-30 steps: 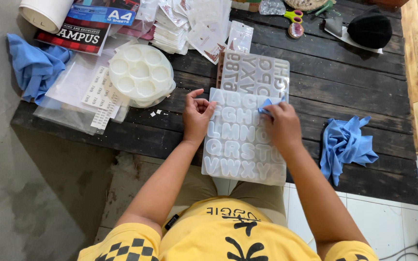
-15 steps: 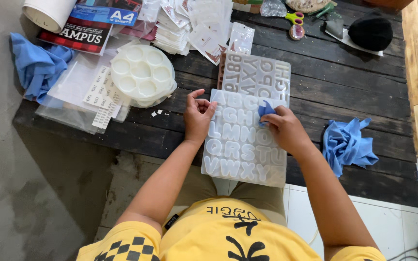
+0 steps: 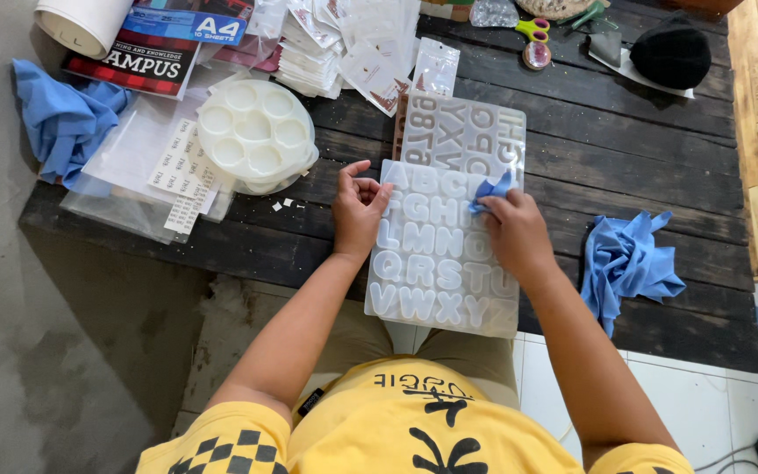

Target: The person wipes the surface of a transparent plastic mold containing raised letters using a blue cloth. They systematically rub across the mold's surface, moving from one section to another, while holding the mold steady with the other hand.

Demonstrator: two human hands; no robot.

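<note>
While the left hand (image 3: 360,213) presses flat on the left edge of the translucent white silicone alphabet mould (image 3: 443,259), fingers spread, the right hand (image 3: 516,235) is pinched shut on a small blue cloth scrap (image 3: 492,190) at the mould's far right letters. Mould lies on the near edge of the dark wooden plank desk (image 3: 660,123), overlapping a second translucent letter mould (image 3: 464,134) just beyond it. Looks light, floppy and slightly grippy, probably not fragile; likely sags if lifted by one corner, so hold it flat or by two edges. Round white silicone mould with circular cavities (image 3: 256,136) sits to the far left; crumpled blue cloth (image 3: 626,263) lies to the right, apart.
</note>
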